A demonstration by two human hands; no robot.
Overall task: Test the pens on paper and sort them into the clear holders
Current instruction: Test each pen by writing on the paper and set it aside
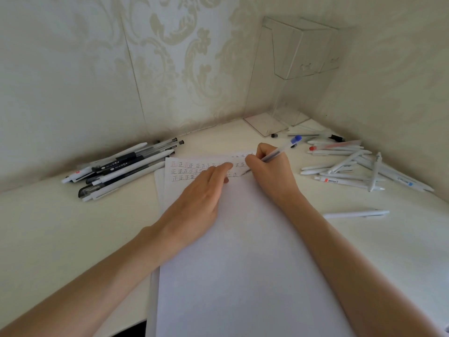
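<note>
A white sheet of paper point(243, 239) lies in front of me, its top rows filled with small written characters. My right hand point(272, 173) grips a clear pen with a blue cap point(283, 149), its tip down on the paper near the third row. My left hand point(201, 188) rests flat on the paper with fingers straight, holding the sheet down beside the writing. Two clear holders point(289, 76) stand in the far right corner against the wall; I see no pens inside them.
A heap of black and white pens point(121, 166) lies left of the paper. Several white pens, one red-ended, are scattered at the right point(352, 164). One white pen point(357, 214) lies alone nearer me. Walls close off the table's back and right.
</note>
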